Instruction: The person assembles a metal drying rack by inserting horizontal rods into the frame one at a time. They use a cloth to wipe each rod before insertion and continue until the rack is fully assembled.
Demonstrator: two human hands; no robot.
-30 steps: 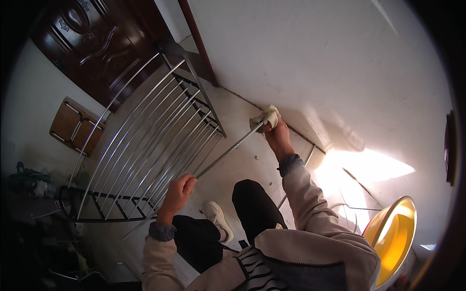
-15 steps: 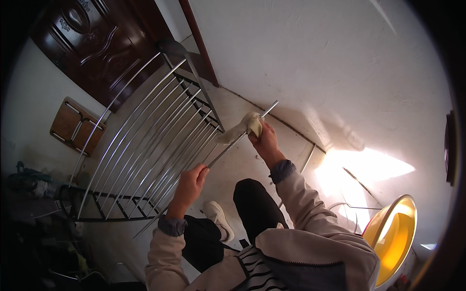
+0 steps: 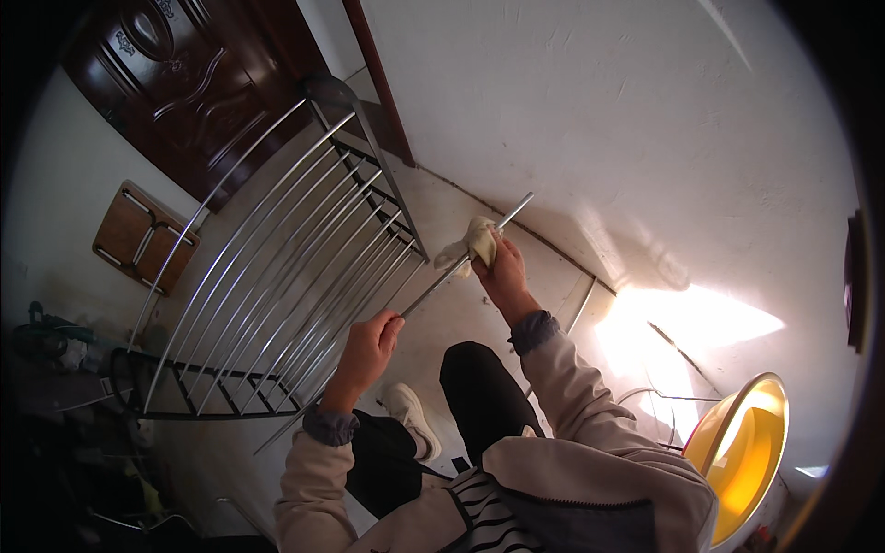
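Note:
A long, thin metal tube (image 3: 426,293) slants across in front of me, its lower end at the left and its upper end near the wall. Around its lower part my left hand (image 3: 371,348) is closed in a fist. Farther up, my right hand (image 3: 505,275) is closed on a pale cream cloth (image 3: 480,241) wrapped about the tube; one end of the cloth hangs off to the left. Just left of the tube stands a rack (image 3: 267,276) with silvery bars between dark end frames.
A yellow basin (image 3: 751,452) is tilted on a thin wire stand (image 3: 659,396) at the right. At the left a folded wooden stool (image 3: 147,235) leans by the wall, near a dark red door (image 3: 171,83). Dark clutter (image 3: 88,442) lies at the lower left.
The cloth's loose end, stretched out to the left before, now hangs bunched closer to my right hand. Both hands keep nearly the same places on the tube.

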